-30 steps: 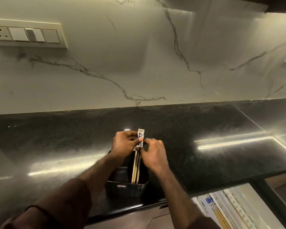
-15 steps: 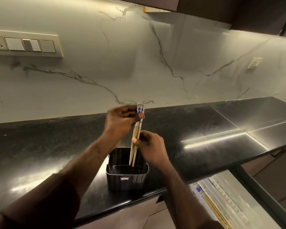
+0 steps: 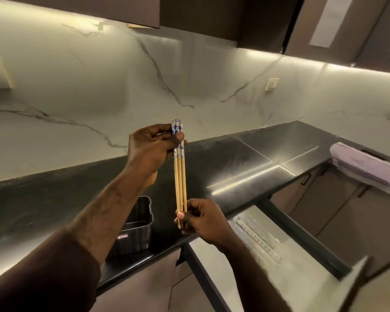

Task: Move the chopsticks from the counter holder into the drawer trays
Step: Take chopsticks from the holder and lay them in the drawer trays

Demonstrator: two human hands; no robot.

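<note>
Head view shows me a black counter under a marble wall. My left hand pinches the chopsticks at their blue tops; my right hand closes on their tips, upright above the holder. Right, the open drawer shows blurred trays.

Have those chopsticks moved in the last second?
Yes. The chopsticks have come up out of the black holder on the counter, held upright between the left hand and right hand.
</note>
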